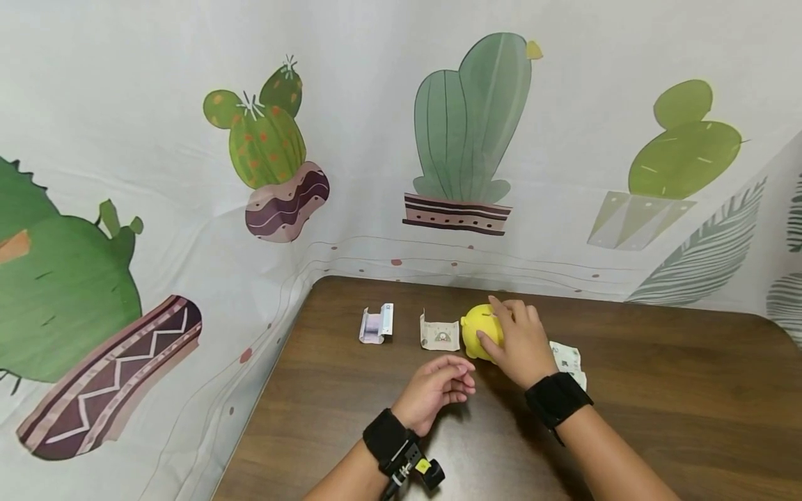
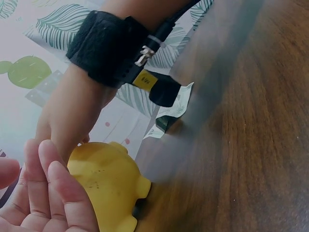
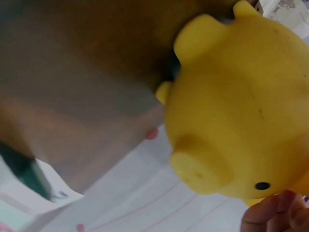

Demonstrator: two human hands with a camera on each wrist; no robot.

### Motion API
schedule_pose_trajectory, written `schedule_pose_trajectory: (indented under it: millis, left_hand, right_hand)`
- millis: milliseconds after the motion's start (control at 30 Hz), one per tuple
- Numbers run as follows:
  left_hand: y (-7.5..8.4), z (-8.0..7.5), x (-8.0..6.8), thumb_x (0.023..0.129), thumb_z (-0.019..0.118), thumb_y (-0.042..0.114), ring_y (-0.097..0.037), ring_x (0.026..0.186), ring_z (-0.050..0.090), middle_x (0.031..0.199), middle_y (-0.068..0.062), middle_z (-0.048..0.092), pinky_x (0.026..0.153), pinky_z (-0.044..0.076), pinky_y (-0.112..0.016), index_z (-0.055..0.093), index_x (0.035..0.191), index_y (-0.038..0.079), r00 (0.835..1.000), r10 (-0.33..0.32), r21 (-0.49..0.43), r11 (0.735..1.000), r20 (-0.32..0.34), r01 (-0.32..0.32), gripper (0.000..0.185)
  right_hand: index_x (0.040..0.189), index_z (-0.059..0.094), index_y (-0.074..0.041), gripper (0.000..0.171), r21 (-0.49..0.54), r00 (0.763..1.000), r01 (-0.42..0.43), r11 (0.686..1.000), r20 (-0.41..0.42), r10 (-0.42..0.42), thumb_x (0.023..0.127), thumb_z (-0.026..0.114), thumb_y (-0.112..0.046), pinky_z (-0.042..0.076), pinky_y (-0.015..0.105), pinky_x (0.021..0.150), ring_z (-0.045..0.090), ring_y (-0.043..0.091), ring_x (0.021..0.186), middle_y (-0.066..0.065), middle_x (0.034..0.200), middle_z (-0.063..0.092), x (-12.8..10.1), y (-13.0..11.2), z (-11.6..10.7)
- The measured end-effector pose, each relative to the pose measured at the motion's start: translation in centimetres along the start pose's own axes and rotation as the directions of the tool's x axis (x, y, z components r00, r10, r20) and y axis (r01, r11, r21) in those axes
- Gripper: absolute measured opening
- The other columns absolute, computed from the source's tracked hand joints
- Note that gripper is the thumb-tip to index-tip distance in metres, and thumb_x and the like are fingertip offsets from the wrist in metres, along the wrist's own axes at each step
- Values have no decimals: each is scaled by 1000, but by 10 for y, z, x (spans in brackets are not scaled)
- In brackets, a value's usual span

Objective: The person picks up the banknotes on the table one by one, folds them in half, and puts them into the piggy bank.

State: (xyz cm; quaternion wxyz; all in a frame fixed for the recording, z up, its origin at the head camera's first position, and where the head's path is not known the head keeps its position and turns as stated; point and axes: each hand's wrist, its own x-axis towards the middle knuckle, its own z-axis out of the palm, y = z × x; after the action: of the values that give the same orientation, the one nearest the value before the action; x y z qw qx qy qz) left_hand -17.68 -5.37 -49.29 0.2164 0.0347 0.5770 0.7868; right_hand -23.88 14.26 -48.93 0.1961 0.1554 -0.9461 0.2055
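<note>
A yellow piggy bank (image 1: 477, 332) stands on the table, with a slot in its top. My right hand (image 1: 525, 342) grips it, thumb on the near side and fingers over the top. The right wrist view shows the piggy bank's (image 3: 241, 106) snout and one black eye, with fingertips (image 3: 273, 212) at its edge. In front of it my left hand (image 1: 435, 390) is held with loosely bent fingers and nothing between them. A creased beige banknote (image 1: 441, 337) lies just left of the piggy bank. Partly hidden behind my right wrist is a pale green banknote (image 1: 567, 358).
Farther left on the brown wooden table (image 1: 313, 390) lies a folded purplish banknote (image 1: 374, 325), one end standing up. A white cloth (image 1: 363, 139) printed with cacti hangs along the table's back and left edges. Both wrists wear black straps (image 1: 557, 399).
</note>
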Motion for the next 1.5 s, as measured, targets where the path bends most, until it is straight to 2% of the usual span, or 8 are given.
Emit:
schedule_pose_trajectory:
  millis: [133, 233, 367, 600, 833, 1167, 1367, 1500]
  left_hand:
    - [0, 0, 0, 99, 56, 16, -10, 78, 67, 84, 3, 66, 74, 53, -25, 64, 111, -2, 1000, 4, 2, 1000, 2, -4, 23]
    - [-1, 0, 1, 99, 56, 16, -10, 78, 67, 84, 3, 66, 74, 53, -25, 66, 109, 2, 1000, 0, 2, 1000, 0, 0, 20]
    - [-3, 0, 2, 99, 57, 16, -10, 78, 67, 85, 3, 67, 74, 53, -25, 66, 109, 2, 1000, -4, -1, 1000, -3, 4, 20]
    - [-4, -1, 3, 98, 58, 17, -11, 78, 67, 84, 2, 67, 74, 53, -26, 67, 108, 4, 1000, -7, -1, 1000, -8, 7, 18]
    - [-6, -1, 3, 98, 58, 17, -10, 78, 67, 85, 2, 67, 74, 53, -26, 66, 109, 3, 1000, -6, 1, 1000, -9, 6, 20]
    - [-7, -1, 4, 98, 58, 17, -10, 78, 67, 85, 3, 67, 74, 53, -25, 63, 115, -5, 1000, -5, 2, 1000, -6, 5, 28]
    - [-9, -2, 5, 99, 57, 16, -10, 78, 67, 85, 3, 68, 74, 53, -26, 66, 110, 2, 1000, -5, 3, 1000, -4, 5, 20]
    - [-9, -3, 6, 99, 57, 16, -10, 78, 67, 85, 3, 68, 74, 53, -25, 66, 110, 2, 1000, -3, 3, 1000, -2, 3, 20]
  right_hand:
    - [147, 48, -6, 71, 42, 999, 25, 999, -42, -23, 88, 76, -34, 45, 51, 93, 51, 39, 108, 18, 125, 60, -8, 6, 2]
    - [146, 48, -6, 70, 60, 997, 36, 998, -71, -31, 87, 77, -31, 44, 52, 97, 51, 40, 111, 17, 128, 62, -14, 7, 3]
    - [143, 51, -6, 65, 81, 996, 32, 996, -89, -25, 87, 77, -27, 44, 52, 98, 50, 39, 113, 16, 131, 63, -20, 7, 5]
    - [137, 56, -9, 56, 81, 994, 32, 996, -108, -24, 88, 76, -27, 45, 52, 97, 48, 35, 115, 13, 136, 61, -25, 6, 8]
    - [132, 61, -6, 50, 56, 992, 35, 998, -126, -27, 88, 76, -26, 44, 51, 99, 47, 35, 117, 13, 140, 59, -27, 6, 10]
    - [127, 63, -4, 43, 40, 991, 38, 998, -128, -33, 91, 72, -26, 45, 51, 98, 48, 38, 115, 15, 134, 61, -23, 2, 7]
    - [121, 65, -3, 36, 2, 991, 45, 999, -128, -44, 93, 70, -25, 48, 50, 92, 50, 38, 107, 16, 123, 63, -16, -3, 3]
    - [116, 65, -2, 33, -23, 988, 44, 999, -146, -47, 93, 69, -25, 48, 50, 89, 51, 39, 102, 16, 115, 63, -12, -4, 4]
